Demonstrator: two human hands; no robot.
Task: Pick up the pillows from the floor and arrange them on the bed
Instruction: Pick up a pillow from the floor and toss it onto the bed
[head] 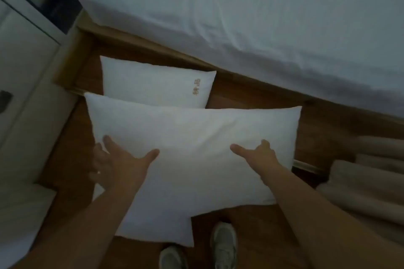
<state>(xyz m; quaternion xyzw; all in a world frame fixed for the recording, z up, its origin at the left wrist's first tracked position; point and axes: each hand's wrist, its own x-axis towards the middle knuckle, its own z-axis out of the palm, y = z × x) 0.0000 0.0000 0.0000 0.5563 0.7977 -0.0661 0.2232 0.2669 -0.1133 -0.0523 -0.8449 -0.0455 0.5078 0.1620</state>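
Observation:
A large white pillow (192, 137) lies on the wooden floor in front of my feet. My left hand (122, 159) is spread on its left part, thumb apart, with the outer fingers blurred at the pillow's left edge. My right hand (260, 155) rests on the pillow's right part with the thumb pointing left and the fingers loosely bent. A smaller white pillow (153, 83) with orange embroidered characters lies just behind it, partly covered by it. The bed (251, 13), under a white sheet, fills the top and right.
A white cabinet (24, 72) stands to the left, and the bed's wooden base (238, 76) runs diagonally behind the pillows. Folded beige cloth (371, 177) lies on the floor at right. White bedding (19, 214) lies at lower left. My shoes (223, 244) show below the pillow.

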